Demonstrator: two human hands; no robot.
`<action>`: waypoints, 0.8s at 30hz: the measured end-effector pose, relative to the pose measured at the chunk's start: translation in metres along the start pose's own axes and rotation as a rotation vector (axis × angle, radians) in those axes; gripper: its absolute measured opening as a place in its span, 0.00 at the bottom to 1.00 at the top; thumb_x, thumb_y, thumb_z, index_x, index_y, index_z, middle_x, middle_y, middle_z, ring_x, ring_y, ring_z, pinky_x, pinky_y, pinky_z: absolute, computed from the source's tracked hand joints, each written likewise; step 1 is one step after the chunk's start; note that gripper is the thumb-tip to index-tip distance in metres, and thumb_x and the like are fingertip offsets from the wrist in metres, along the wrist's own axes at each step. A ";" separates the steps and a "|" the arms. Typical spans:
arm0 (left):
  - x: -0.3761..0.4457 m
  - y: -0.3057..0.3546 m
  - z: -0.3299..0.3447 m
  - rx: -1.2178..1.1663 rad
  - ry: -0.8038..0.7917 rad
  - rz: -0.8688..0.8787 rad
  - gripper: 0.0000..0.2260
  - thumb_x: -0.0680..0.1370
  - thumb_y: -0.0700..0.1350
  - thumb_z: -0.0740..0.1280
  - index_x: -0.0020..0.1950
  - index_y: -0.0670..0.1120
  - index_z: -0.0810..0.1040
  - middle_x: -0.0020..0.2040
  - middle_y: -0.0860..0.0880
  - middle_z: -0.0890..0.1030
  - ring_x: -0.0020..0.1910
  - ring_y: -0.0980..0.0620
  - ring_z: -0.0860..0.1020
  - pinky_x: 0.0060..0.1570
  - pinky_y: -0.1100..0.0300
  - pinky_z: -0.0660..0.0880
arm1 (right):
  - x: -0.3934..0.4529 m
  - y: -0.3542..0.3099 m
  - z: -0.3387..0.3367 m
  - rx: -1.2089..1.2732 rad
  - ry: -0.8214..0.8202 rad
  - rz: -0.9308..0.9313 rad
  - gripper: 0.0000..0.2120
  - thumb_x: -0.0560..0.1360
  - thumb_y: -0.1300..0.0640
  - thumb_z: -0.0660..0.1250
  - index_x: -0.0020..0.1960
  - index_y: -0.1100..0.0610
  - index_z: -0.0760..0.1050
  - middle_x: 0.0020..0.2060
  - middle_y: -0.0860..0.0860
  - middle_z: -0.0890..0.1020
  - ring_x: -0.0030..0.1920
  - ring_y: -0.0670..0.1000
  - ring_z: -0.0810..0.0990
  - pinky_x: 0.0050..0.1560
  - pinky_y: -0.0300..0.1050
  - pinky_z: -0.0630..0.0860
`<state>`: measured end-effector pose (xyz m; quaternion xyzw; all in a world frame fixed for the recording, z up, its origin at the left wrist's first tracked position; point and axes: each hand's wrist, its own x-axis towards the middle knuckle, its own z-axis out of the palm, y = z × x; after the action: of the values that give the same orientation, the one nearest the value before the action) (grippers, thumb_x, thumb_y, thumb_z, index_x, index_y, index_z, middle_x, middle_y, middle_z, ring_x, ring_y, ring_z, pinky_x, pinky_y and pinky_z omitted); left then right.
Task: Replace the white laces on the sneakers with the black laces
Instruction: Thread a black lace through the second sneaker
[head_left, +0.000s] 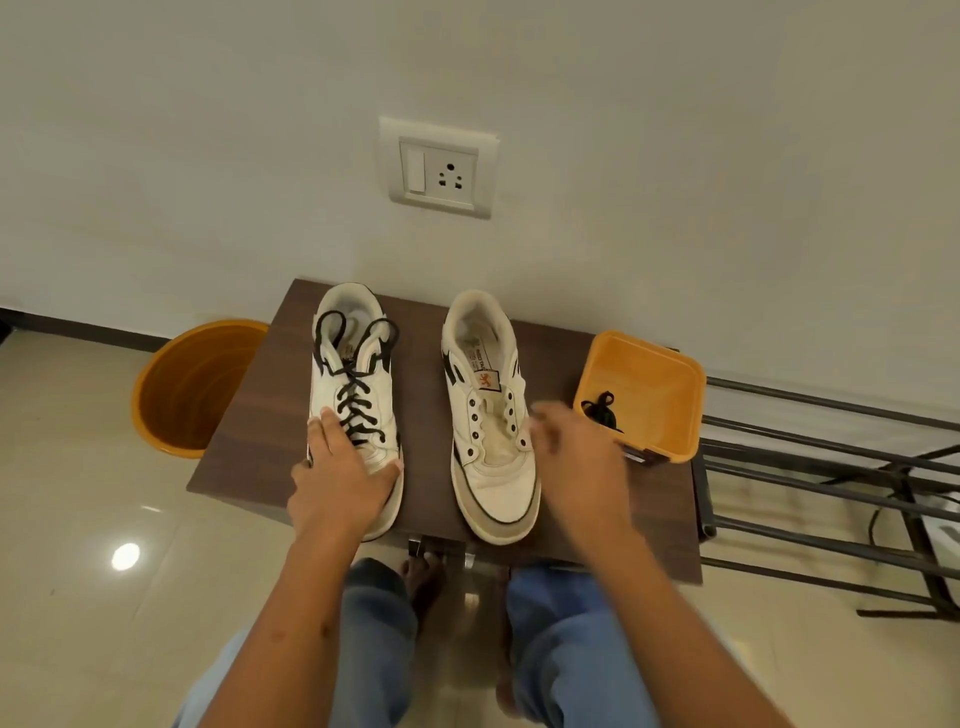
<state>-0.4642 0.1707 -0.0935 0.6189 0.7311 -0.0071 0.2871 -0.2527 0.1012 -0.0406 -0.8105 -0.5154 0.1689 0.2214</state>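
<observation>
Two white sneakers stand side by side on a small dark wooden table (431, 467), toes toward me. The left sneaker (358, 364) is laced with a black lace (353, 395), tied in a bow. My left hand (337, 478) rests flat over its toe, fingers straight. The right sneaker (491, 415) has bare eyelets with no lace in them. My right hand (576, 457) hovers blurred just right of that sneaker, fingers loosely spread and holding nothing. A bunched black lace (601, 410) lies in a square orange container (644, 395) at the table's right end.
A round orange bucket (192, 389) stands on the tiled floor left of the table. A dark metal rack (831, 467) stands to the right. The wall with a switch and socket plate (439, 169) is right behind the table. My knees and bare feet are below the front edge.
</observation>
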 end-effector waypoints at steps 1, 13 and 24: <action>0.000 -0.001 0.001 -0.007 -0.007 -0.001 0.45 0.77 0.61 0.66 0.80 0.48 0.38 0.81 0.50 0.43 0.74 0.34 0.57 0.65 0.38 0.66 | 0.015 0.011 -0.011 0.053 0.130 -0.004 0.10 0.81 0.57 0.61 0.60 0.55 0.78 0.51 0.53 0.81 0.48 0.54 0.79 0.47 0.50 0.77; -0.002 0.007 0.008 -0.025 0.024 -0.015 0.45 0.78 0.56 0.67 0.79 0.44 0.37 0.80 0.42 0.43 0.76 0.33 0.53 0.72 0.38 0.57 | 0.119 0.086 -0.010 -0.343 -0.434 0.181 0.12 0.75 0.67 0.66 0.58 0.60 0.78 0.51 0.57 0.80 0.44 0.53 0.75 0.44 0.45 0.71; -0.032 0.025 0.005 -0.136 0.288 0.314 0.35 0.78 0.48 0.68 0.79 0.47 0.53 0.78 0.45 0.57 0.77 0.43 0.54 0.75 0.45 0.55 | 0.075 0.035 -0.066 0.067 0.029 0.055 0.06 0.71 0.64 0.74 0.46 0.57 0.80 0.40 0.50 0.78 0.37 0.47 0.76 0.31 0.27 0.67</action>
<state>-0.4369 0.1462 -0.0757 0.6990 0.6580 0.1754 0.2186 -0.1624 0.1440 -0.0072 -0.8188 -0.4836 0.1805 0.2513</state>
